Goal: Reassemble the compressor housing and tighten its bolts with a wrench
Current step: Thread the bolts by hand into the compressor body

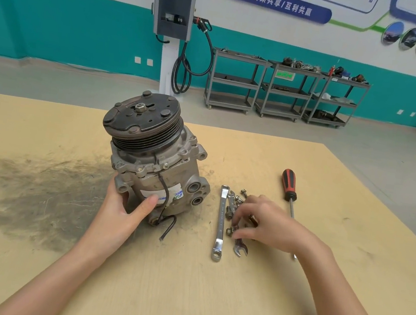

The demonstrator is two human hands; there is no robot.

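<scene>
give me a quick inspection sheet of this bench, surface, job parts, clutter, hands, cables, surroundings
surface: tan board table, dark grimy smear on its left side
job's things: compressor upright, pulley on top; ring wrench; open-end wrench; loose bolts beside them
clutter: red-black screwdriver right of the bolts
grippers: left hand holds the compressor base; right hand over the bolts, fingertips on one
cables: black wire trails off the compressor onto the table
surroundings: three grey carts, wall unit with hose
</scene>
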